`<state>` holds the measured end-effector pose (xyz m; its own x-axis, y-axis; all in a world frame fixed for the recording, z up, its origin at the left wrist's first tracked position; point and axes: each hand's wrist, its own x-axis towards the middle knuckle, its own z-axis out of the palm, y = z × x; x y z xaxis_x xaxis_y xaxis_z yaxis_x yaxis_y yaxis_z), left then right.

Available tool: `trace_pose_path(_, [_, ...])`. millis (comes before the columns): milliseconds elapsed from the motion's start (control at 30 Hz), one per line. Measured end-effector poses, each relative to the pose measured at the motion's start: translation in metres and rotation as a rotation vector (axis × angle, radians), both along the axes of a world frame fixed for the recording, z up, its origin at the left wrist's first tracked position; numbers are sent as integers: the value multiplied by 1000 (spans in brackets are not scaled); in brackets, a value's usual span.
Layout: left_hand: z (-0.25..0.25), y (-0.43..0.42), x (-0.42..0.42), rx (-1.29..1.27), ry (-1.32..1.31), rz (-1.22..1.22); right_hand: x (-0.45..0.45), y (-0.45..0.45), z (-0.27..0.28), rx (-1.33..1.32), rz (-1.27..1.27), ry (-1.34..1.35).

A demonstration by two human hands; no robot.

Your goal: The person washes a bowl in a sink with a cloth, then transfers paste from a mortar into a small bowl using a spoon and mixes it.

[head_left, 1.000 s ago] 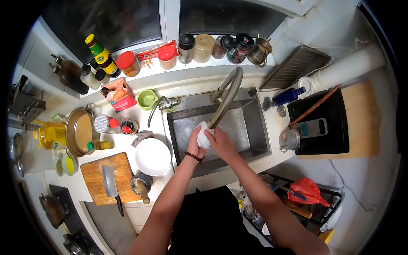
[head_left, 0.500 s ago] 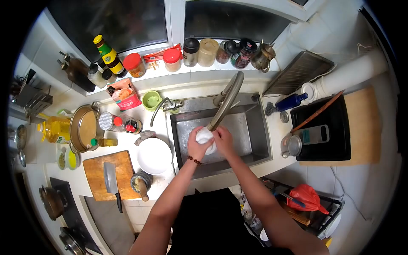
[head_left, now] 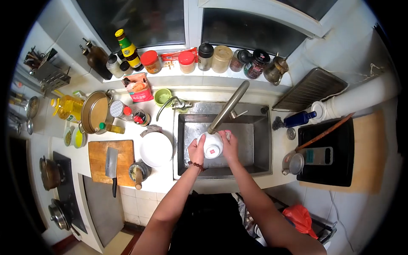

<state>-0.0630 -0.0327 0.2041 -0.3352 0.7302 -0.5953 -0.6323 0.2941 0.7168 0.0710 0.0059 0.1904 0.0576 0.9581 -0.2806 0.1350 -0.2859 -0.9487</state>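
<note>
White bowl [head_left: 212, 146]: clasped between left hand [head_left: 196, 149] and right hand [head_left: 230, 147] — each grip curled around opposite sides; base [head_left: 213, 151] nearward, faucet spout [head_left: 229, 107] over the grip's far side.

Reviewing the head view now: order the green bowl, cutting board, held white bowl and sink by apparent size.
1. Sink
2. Cutting board
3. Held white bowl, partly covered
4. Green bowl
</note>
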Motion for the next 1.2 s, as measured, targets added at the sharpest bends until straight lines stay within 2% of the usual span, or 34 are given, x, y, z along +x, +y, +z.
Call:
trace_pose_path(67, [3,-4,0,-1,370,-52,-16,-12,31,159,-13,-87])
trace_pose_path(100, [2,-3,1,-2,377,-41,-18,-15,30,161,-4,-79])
trace_pose_path(167, [-1,-4,3,43,611,-57,-20,-22,29,437,71,-226])
trace_pose_path(200, [-3,-5,4,62,728,-65,-20,-23,35,436,77,-217])
trace_pose_path(233, [2,-9,7,58,821,-153,-20,-23,47,571,220,-336])
trace_pose_path(267, [4,-10,16,177,846,-63,-19,-23,57,706,364,-455])
trace_pose_path(300, [2,-13,20,144,833,-48,-22,-22,61,713,382,-473])
trace_pose_path(400, [4,-10,23,100,880,-96,-6,-5,48,639,459,-364])
trace_pose_path(433, [9,-10,24,70,926,-156,-2,-2,29,384,361,-107])
trace_pose_path(467, [15,-10,26,67,931,-154,14,5,11,75,392,-84])
trace_pose_path(533, [24,-6,30,111,880,-147,16,-4,-19,-178,111,430])
trace_pose_path(567, [24,-5,35,130,799,-109,19,-11,-25,-178,113,433])
trace_pose_path(633, [23,-7,47,173,730,-93,23,-23,-22,-312,-22,789])
trace_pose_path(733, [21,-12,54,234,594,-143,35,-17,-16,-484,-55,847])
trace_pose_path(800, [21,-20,55,266,446,-271,35,-14,-19,-449,-67,816])
trace_pose_path(867, [22,-23,49,183,462,-347,31,-14,-26,-110,17,528])
trace_pose_path(933, [28,-10,48,156,-49,7,30,-23,-8,-150,45,409])
trace_pose_path(967, [34,-4,43,129,-114,18,28,-30,3,8,9,344])
trace_pose_path(1033, [36,6,35,129,-173,30,21,-37,7,228,-36,365])
trace_pose_path(1067, [37,8,32,136,-200,37,18,-40,8,235,-42,365])
trace_pose_path(1133, [33,7,30,202,-128,-34,15,-46,14,-137,-194,791])
trace_pose_path(1167, [30,6,30,270,-55,-94,13,-46,12,-136,-153,771])
trace_pose_path(1200, [33,7,31,220,144,-129,12,-44,21,-126,-158,770])
